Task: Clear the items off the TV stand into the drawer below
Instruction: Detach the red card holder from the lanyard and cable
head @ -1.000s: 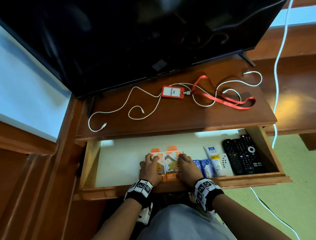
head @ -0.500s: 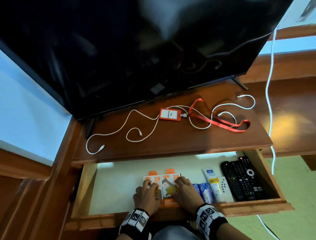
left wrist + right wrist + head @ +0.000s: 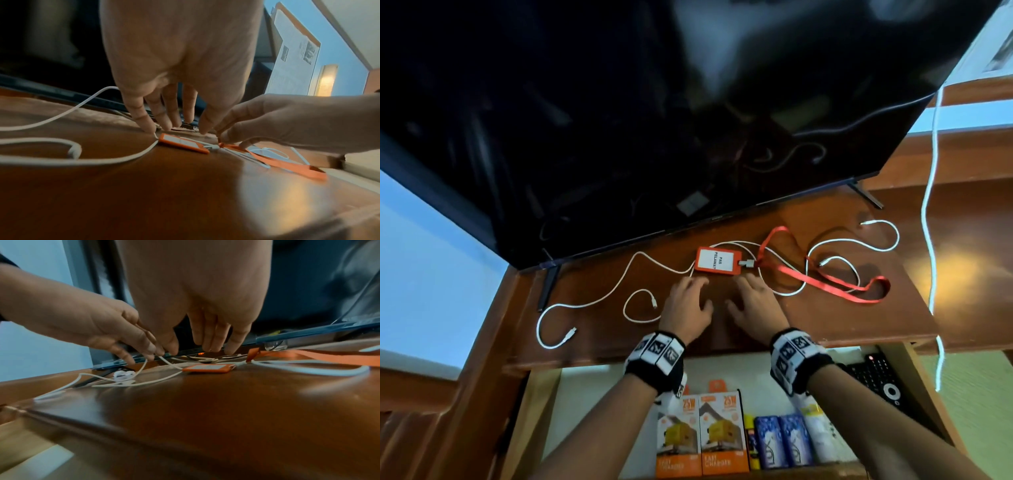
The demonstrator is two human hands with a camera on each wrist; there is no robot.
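Observation:
An orange badge holder (image 3: 717, 260) with a red lanyard (image 3: 825, 281) lies on the wooden TV stand top (image 3: 808, 318), tangled with a white cable (image 3: 599, 298) on the left and another white cable (image 3: 859, 243) on the right. My left hand (image 3: 690, 291) and right hand (image 3: 753, 294) hover side by side just in front of the holder, fingers straight. In the left wrist view my left fingertips (image 3: 150, 128) reach the cable by the holder (image 3: 183, 144). The right hand (image 3: 205, 340) holds nothing above the holder (image 3: 207, 368).
The dark TV (image 3: 654, 102) overhangs the back of the stand. Below, the open drawer (image 3: 585, 411) holds two orange charger boxes (image 3: 698, 435), blue packets (image 3: 780, 442), a white tube and black remotes (image 3: 876, 377). A white cord (image 3: 928, 205) hangs at the right.
Both hands have left the charger boxes in the drawer and risen to the stand top beside the badge holder. The head view has shifted with them.

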